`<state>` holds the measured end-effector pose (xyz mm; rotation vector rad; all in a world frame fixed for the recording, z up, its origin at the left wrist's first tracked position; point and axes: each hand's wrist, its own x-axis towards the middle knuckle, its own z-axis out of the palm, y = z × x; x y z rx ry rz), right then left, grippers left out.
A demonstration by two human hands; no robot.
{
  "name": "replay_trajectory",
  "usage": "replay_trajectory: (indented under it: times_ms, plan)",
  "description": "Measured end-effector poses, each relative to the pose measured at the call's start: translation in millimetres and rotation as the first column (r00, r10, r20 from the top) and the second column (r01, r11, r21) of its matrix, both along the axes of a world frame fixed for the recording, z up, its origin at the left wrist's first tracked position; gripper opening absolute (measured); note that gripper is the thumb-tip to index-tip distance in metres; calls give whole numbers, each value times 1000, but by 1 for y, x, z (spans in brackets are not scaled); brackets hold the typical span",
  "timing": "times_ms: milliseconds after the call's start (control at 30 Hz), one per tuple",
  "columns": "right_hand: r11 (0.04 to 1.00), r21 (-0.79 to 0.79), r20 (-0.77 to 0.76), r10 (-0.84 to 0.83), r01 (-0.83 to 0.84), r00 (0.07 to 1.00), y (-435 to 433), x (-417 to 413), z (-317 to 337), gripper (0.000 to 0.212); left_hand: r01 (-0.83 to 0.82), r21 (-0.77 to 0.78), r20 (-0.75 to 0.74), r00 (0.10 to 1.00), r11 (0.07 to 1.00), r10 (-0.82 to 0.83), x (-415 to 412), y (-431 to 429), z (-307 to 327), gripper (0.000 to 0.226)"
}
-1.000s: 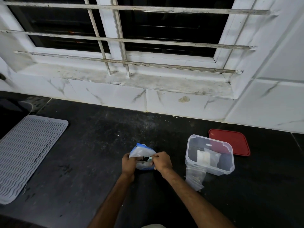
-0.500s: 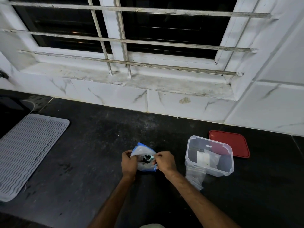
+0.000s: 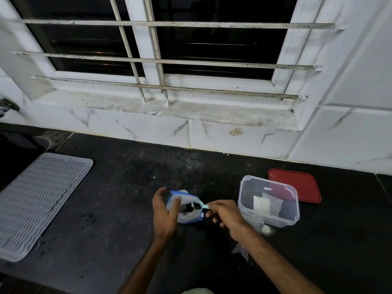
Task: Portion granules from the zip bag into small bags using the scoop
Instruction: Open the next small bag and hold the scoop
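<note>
Across the lower half, a dark speckled table [image 3: 118,209], backed by white tiles and a barred window. At the table's left end, a grey ribbed mat [image 3: 38,204], lying flat. Right of the table's middle, a clear tub [image 3: 269,181], open, with a small bag [image 3: 265,203] inside. Just behind the tub, toward the back edge, a red lid [image 3: 301,183], flat on the table and partly hidden by the tub's far corner.

Near the table's middle, well apart from the mat and just left of the tub, the zip bag [image 3: 187,218], clear with a blue rim, standing with its mouth open. Inside it, dark granules [image 3: 189,209].

Left hand [image 3: 164,211]: cupped wide at the bag's left side, thumb against the front of the bag, fingers curved but lifted off it, not closed round it. Right hand [image 3: 227,213]: between bag and tub, pinching the handle of a pale blue scoop [image 3: 200,205], with the scoop's bowl in the bag's mouth over the granules.

Under the right wrist, at the tub's front wall, more clear plastic [image 3: 265,229], crumpled; too blurred to tell more.
</note>
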<state>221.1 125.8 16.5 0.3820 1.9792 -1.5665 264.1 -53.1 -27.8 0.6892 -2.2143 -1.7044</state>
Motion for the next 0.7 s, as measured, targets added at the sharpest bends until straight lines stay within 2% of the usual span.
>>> replay_trajectory:
  times_ms: [100,167,233,267,333,400,467,567,700]
  plan:
    - [999,-44,0,-32,32,999,30,6,15,14,-100,-46,-131,987,994,93,15,14,14,53]
    - [998,-51,-6,-48,47,999,52,12,22,13,-92,-99,-212,975,991,69,24,32,18,39]
    - [993,-81,3,-87,87,996,76,20,26,13,68,-116,-130,988,991,-83,33,56,12,22]
    - [990,-88,3,-112,112,994,89,25,27,13,186,-103,-42,981,977,-191,36,70,5,21]
    - [988,-76,1,-138,138,990,109,32,27,14,402,-75,155,909,912,-388,43,94,-10,40]
    - [988,-52,-11,-143,143,990,128,40,23,14,532,-86,263,828,842,-496,47,118,-26,65]
    - [989,-15,-37,-148,148,988,145,48,15,14,574,-75,301,793,816,-530,49,139,-34,75]
    - [985,23,-74,-170,172,983,160,54,4,15,575,-99,332,788,812,-518,46,158,-39,82]
    - [985,59,-128,-154,163,980,168,55,-10,15,545,-200,324,821,815,-470,43,174,-40,49]
